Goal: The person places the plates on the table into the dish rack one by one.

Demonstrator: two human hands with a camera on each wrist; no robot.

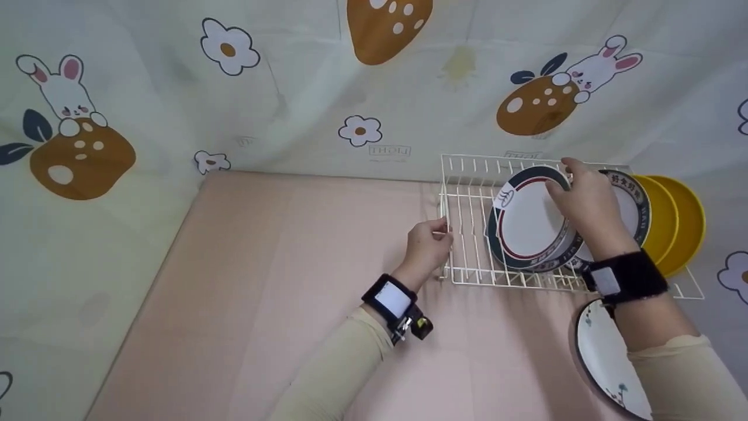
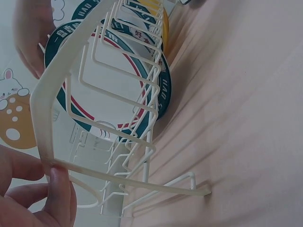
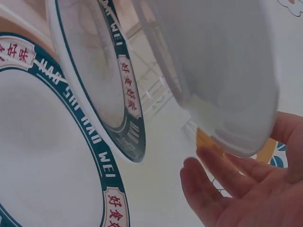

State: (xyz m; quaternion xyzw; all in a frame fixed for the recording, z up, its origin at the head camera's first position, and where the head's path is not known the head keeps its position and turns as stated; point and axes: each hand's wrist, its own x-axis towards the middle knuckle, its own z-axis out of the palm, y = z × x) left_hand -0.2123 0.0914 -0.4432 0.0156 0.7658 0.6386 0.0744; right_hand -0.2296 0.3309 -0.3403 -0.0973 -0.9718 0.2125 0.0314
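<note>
My left hand grips the end frame of a white wire dish rack, thumb and fingers around the wire in the left wrist view. Inside the rack a white plate with a green rim and red ring stands tilted on edge. At its upper right rim is my right hand, thumb by the rim. The right wrist view shows the plate's pale underside between that thumb and the loosely spread fingers. More green-rimmed plates stand behind it, partly hidden by the hand.
Two yellow plates stand at the rack's right end. A white plate with a dark edge and small floral marks lies on the pink tabletop under my right forearm. A patterned curtain hangs close behind the rack.
</note>
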